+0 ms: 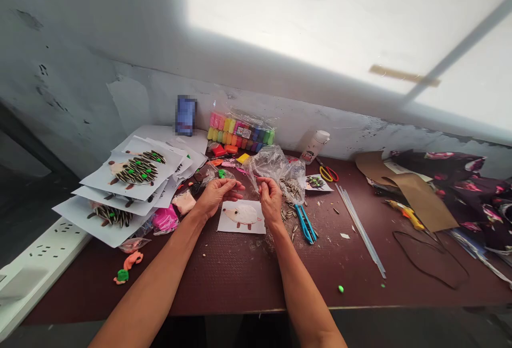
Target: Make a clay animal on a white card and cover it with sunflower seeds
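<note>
A white card (222, 226) lies flat between my forearms. It carries a pale clay hedgehog shape (245, 214) with a dark eye, brown feet and a small pink-red mark at its right end. Above the card's left corner is my left hand (218, 196), its fingers stretched loosely to the right and holding nothing I can see. My right hand (271, 197) is over the card's right edge with thumb and fingers pinched together. Whatever it pinches is too small to make out. Just behind it sits a clear plastic bag (268, 161), with sunflower seeds (291, 190) spilling out.
At left, finished hedgehog cards (134, 169) are stacked near a power strip (44, 265). Coloured clay packs (240, 132) stand by the wall. To the right are a blue cutter (306, 225), scissors (328, 172), clear glue sticks (360, 230), a glue gun (406, 213) and a white bottle (316, 146).
</note>
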{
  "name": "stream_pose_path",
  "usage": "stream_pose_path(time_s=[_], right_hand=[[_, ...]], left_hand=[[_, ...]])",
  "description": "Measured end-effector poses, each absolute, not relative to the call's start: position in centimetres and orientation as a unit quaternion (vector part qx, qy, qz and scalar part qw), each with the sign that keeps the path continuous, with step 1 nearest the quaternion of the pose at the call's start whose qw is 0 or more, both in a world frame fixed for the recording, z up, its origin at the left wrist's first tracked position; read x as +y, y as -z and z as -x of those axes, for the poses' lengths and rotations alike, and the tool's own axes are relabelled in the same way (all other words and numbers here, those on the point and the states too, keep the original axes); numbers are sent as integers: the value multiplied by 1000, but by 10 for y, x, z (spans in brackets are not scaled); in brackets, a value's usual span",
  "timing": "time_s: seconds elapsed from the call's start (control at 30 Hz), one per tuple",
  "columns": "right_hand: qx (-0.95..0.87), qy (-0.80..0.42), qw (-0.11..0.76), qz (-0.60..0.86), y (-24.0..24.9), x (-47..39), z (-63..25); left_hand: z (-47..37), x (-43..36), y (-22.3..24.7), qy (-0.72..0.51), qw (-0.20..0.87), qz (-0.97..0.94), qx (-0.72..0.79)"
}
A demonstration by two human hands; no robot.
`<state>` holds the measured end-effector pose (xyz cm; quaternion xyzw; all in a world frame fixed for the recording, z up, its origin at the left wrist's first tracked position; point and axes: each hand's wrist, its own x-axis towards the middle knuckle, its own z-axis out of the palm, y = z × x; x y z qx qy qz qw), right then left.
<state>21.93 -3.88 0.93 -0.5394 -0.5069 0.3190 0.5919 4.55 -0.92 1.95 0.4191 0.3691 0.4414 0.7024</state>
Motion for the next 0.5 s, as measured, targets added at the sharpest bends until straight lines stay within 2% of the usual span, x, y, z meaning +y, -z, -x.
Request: stream_pose_path(time_s=[0.23, 0.5], right_hand=[[-567, -325, 542, 528, -8, -40, -210], [-563, -376, 519, 522, -15, -44, -212]], left_hand=[[-49, -11, -13, -405, 697, -478, 349], [-46, -12, -16, -323, 787, -460, 253]])
